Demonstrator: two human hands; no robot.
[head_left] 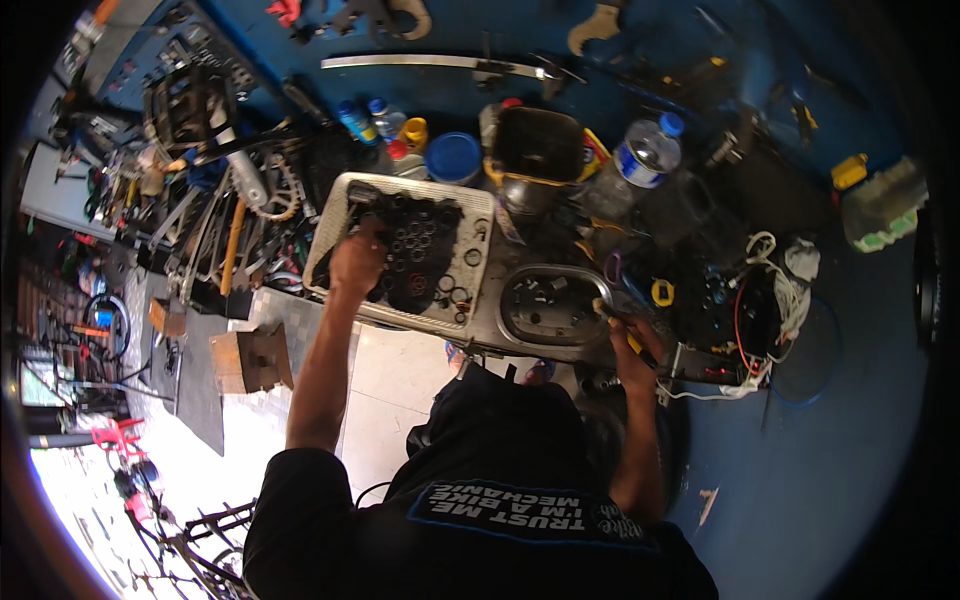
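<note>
My left hand [358, 260] reaches into the left part of a white plastic tray [483, 230]. Its fingers point down and look drawn together over a dark cloth [408, 290]; whatever they hold is lost against the dark. Several small metal rings [412, 240] lie on that cloth, and more rings [458, 296] sit along the tray's right side. My right hand [634, 350] is closed round the yellow-and-black handle of a small brush [601, 306], its pale tip pointing up and left. Just left of the brush is an oval metal pan [507, 318] with small dark parts in it.
Behind the tray stand a blue-lidded tub [453, 158], a dark square container [538, 145] and a clear bottle [650, 150]. Tools and a crankset [268, 190] crowd the left. White cables [792, 305] and a yellow tape measure [662, 292] lie right. Tools hang on the blue wall.
</note>
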